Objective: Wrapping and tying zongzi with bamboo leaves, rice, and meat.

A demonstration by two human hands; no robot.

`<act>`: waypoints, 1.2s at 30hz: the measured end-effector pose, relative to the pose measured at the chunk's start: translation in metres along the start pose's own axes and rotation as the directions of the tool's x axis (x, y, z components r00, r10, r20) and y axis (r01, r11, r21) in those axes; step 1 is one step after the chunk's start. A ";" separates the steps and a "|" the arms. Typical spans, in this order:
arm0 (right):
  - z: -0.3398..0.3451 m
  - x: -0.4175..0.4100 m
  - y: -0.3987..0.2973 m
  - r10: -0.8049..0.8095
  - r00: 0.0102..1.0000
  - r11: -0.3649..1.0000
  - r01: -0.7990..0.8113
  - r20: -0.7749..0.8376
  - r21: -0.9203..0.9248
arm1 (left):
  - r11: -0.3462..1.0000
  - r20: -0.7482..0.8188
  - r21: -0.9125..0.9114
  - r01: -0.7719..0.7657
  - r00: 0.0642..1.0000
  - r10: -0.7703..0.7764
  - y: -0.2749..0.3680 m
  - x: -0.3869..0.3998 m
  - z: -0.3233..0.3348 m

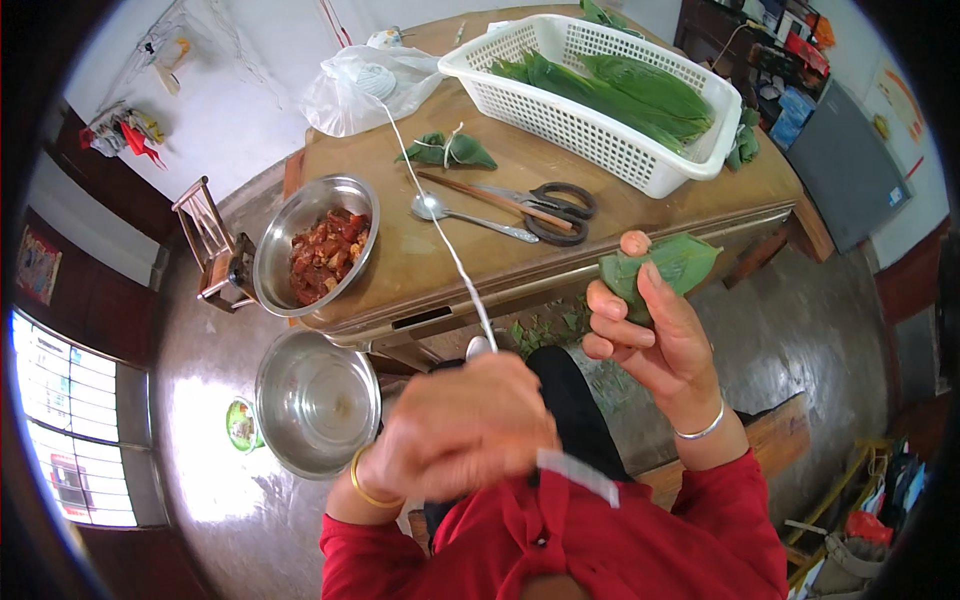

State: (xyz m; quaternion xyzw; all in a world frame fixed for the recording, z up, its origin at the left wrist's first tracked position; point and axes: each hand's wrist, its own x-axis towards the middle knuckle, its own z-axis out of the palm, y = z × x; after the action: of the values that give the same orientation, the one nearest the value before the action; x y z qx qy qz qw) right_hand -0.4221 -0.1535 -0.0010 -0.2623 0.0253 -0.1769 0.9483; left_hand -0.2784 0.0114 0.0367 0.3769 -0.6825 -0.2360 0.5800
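Blurred by motion, my left hand [469,427] is closed around a white string [450,244] in front of my chest. The string runs taut from a ball of string [375,81] in a clear plastic bag [341,101] on the table. A flat white end [577,476] sticks out on the other side of that fist. Off to the right, my right hand [660,337] pinches a folded green leaf parcel [686,264] between thumb and fingers. On the wooden table [360,300] lies a similar leaf parcel [469,152], tied with string.
A white plastic basket [555,124] holds long green leaves [645,90]. Scissors [559,214], a wooden stick [480,196] and a metal spoon [480,219] lie mid-table. A steel bowl [274,259] of reddish meat pieces [326,255] overhangs the left edge, above another steel basin [315,397].
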 end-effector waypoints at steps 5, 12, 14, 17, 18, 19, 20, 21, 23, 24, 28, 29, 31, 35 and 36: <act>-0.016 0.000 0.011 -0.081 0.997 0.989 0.081 -0.001 -0.122 | 0.923 0.060 -0.317 -0.217 0.967 0.248 0.021 0.002 0.010; -0.015 0.007 0.031 -0.247 0.965 0.910 0.263 0.090 -0.321 | 0.708 -0.013 -0.469 -0.528 0.805 0.593 0.001 0.005 0.016; -0.014 0.011 0.038 -0.307 0.943 0.873 0.332 0.125 -0.358 | 0.897 0.044 -0.370 -0.242 0.960 0.277 0.015 0.002 0.013; -0.013 0.014 0.045 -0.349 0.909 0.828 0.414 0.230 -0.379 | 0.960 0.006 -0.038 -0.277 0.961 0.278 0.006 -0.004 0.000; -0.011 0.017 0.049 -0.416 0.837 0.722 0.541 0.354 -0.430 | 0.966 -0.030 0.091 -0.244 0.968 0.248 0.002 -0.005 -0.005; -0.010 0.020 0.053 -0.458 0.748 0.599 0.659 0.480 -0.455 | 0.965 -0.036 0.089 -0.247 0.967 0.251 -0.006 -0.008 -0.011; -0.009 0.021 0.055 -0.432 0.682 0.554 0.717 0.591 -0.423 | 0.960 -0.104 0.191 -0.206 0.968 0.228 -0.017 -0.012 -0.017; 0.000 0.019 0.062 -0.433 0.639 0.468 0.762 0.636 -0.447 | 0.945 -0.178 0.290 -0.153 0.961 0.211 -0.028 -0.016 -0.023; 0.007 0.022 0.083 -0.490 0.473 0.188 0.878 0.733 -0.441 | 0.943 -0.227 0.291 -0.160 0.946 0.231 -0.047 -0.013 -0.026; 0.014 0.021 0.092 -0.474 0.485 0.181 0.871 0.735 -0.457 | 0.940 -0.280 0.307 -0.148 0.930 0.238 -0.055 -0.017 -0.027; 0.031 0.036 0.109 -0.511 0.364 0.118 0.927 0.779 -0.356 | 0.916 -0.341 0.377 -0.139 0.898 0.277 -0.072 -0.024 -0.025; 0.031 0.036 0.111 -0.514 0.385 0.117 0.917 0.767 -0.382 | 0.913 -0.343 0.381 -0.144 0.895 0.284 -0.073 -0.025 -0.025; 0.030 0.038 0.117 -0.520 0.423 0.121 0.897 0.742 -0.426 | 0.898 -0.416 0.430 -0.092 0.863 0.288 -0.074 -0.030 -0.020; 0.044 0.049 0.127 -0.559 0.396 0.048 0.892 0.728 -0.449 | 0.916 -0.548 0.401 0.012 0.804 0.229 -0.078 -0.046 0.001; 0.046 0.052 0.128 -0.574 0.339 0.009 0.913 0.745 -0.408 | 0.917 -0.556 0.398 0.017 0.800 0.226 -0.077 -0.049 0.002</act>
State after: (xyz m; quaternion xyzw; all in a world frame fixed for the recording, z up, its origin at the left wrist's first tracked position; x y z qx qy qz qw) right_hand -0.3261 -0.0466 -0.0235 -0.6514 -0.2250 -0.5752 0.4406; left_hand -0.2596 0.0031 -0.0518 0.4984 -0.5205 0.0641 0.6904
